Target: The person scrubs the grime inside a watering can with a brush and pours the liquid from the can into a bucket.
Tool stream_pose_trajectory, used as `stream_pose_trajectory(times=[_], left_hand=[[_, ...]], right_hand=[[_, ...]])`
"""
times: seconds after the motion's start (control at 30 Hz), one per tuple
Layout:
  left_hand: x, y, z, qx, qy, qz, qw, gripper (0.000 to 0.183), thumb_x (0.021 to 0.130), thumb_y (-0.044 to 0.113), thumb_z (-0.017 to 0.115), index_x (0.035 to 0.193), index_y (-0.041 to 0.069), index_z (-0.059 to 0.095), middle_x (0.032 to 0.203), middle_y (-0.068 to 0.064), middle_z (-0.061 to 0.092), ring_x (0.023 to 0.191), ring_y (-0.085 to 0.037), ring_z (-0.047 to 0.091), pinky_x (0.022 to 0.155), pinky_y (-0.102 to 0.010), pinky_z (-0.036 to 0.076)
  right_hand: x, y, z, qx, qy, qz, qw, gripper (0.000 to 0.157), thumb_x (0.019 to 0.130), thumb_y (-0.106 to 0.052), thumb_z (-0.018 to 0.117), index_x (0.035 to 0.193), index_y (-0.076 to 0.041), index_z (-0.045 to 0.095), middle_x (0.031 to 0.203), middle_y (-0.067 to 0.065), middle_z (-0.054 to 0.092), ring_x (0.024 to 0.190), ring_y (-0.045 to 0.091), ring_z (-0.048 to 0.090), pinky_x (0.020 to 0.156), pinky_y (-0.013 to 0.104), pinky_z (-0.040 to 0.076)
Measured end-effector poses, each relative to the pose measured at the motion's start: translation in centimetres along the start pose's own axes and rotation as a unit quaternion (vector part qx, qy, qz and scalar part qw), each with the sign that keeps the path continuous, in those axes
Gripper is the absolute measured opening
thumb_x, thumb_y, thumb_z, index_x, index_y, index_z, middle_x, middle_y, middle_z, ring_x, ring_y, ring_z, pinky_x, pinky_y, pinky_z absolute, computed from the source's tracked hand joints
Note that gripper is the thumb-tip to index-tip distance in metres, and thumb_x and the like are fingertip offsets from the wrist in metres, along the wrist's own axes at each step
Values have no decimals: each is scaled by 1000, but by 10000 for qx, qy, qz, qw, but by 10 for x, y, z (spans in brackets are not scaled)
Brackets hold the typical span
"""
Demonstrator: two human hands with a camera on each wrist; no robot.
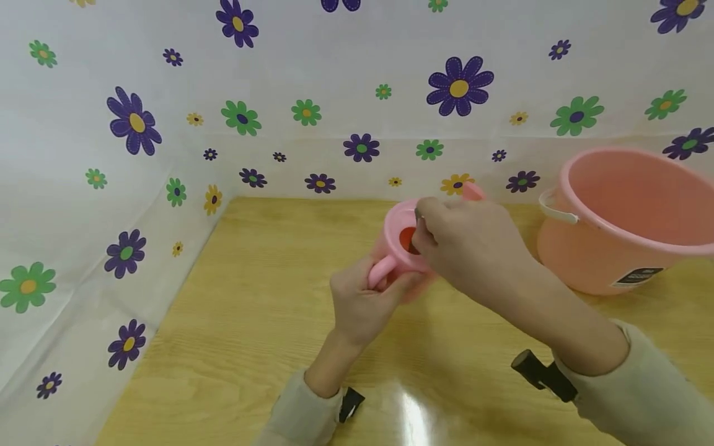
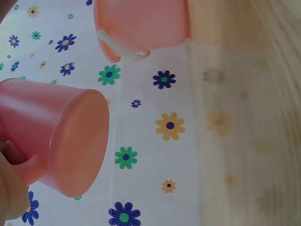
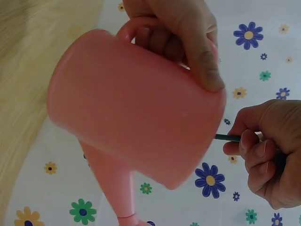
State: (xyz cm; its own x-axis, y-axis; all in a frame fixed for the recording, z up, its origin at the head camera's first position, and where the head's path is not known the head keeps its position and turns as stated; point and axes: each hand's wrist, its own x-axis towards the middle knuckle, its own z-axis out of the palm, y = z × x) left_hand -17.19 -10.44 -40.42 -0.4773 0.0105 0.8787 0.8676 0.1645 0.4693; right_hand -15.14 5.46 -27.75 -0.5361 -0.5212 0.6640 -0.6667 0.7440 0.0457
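Note:
A pink watering can (image 1: 397, 218) is held up above the table, its round top opening facing the head camera. Its handle is gripped by my left hand (image 1: 361, 303), with the thumb lying along the can's side (image 3: 136, 103). My right hand (image 1: 474, 241) is at the opening and pinches a thin dark green stick (image 3: 227, 137), whose far end goes out of sight at the can's mouth. The spout (image 3: 113, 183) shows below the body in the right wrist view. In the left wrist view the can's flat base (image 2: 81, 143) is visible.
A pink bucket (image 1: 602, 260) with a white handle (image 1: 558, 214) stands to the right on the wooden table (image 1: 251, 310). A white cloth with printed flowers (image 1: 312, 62) hangs behind the table and along its left side.

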Motion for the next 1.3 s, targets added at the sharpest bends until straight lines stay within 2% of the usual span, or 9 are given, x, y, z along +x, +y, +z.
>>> stream_pose_trajectory(times=[0.17,0.3,0.43,0.53,0.7,0.87,1.0,1.17,1.3], left_hand=[[-4,-2,2,85,-195,-235,9995,30,83,23,81,93,-2,69,59,-3,47,52,-10,40,49,-18,36],[-3,-1,3,95,-225,-307,9992,36,84,26,80,102,-4,70,60,-2,48,52,-8,39,48,-17,34],[-3,1,4,186,-281,-224,9992,31,85,29,78,86,0,66,59,-1,46,52,-8,40,49,-17,35],[-2,1,4,175,-338,-285,9989,25,81,16,84,85,0,65,58,-2,44,53,-9,40,50,-18,35],[-5,0,2,280,-342,-394,9982,28,74,6,87,94,-2,69,59,-2,46,53,-9,40,50,-17,35],[-5,-2,5,287,-461,-203,9983,26,79,16,85,87,2,64,62,-3,49,55,-10,44,51,-18,38],[-7,-3,6,316,-439,-18,9985,29,85,26,79,87,1,65,65,-3,55,54,-9,46,51,-15,40],[-8,-2,6,329,-302,47,9990,34,87,34,75,82,3,63,62,-2,53,53,-9,45,50,-15,39],[-11,-3,7,476,-222,98,9986,38,87,36,74,73,6,56,59,-1,49,51,-8,43,48,-15,36]], right_hand=[[-2,1,2,159,108,186,9996,14,77,8,61,81,-5,58,54,-1,37,45,11,25,45,33,34],[0,4,6,483,-516,611,9956,13,81,4,65,85,-7,67,56,-2,46,48,12,34,68,43,46],[2,8,2,593,-501,644,9949,16,79,5,62,88,-7,69,54,-1,44,47,14,33,52,35,37],[6,12,2,364,-564,432,9968,16,79,3,62,88,-8,68,51,0,45,45,16,33,42,30,23],[6,15,2,299,-1457,535,9874,13,84,-6,65,94,-11,70,54,-3,49,49,16,38,43,29,25],[1,15,-7,-189,-1751,236,9841,29,86,-1,65,114,-9,62,52,-3,37,45,13,29,42,27,25],[-8,14,-11,-558,-2126,75,9755,27,87,3,66,112,-3,56,60,0,47,42,13,30,39,26,29],[-27,15,-7,-376,-737,-777,9935,15,85,10,63,90,0,53,63,4,47,43,13,27,36,26,26],[-39,23,9,-230,-89,-1533,9879,7,97,4,44,91,1,46,61,2,39,45,12,24,37,25,21]])
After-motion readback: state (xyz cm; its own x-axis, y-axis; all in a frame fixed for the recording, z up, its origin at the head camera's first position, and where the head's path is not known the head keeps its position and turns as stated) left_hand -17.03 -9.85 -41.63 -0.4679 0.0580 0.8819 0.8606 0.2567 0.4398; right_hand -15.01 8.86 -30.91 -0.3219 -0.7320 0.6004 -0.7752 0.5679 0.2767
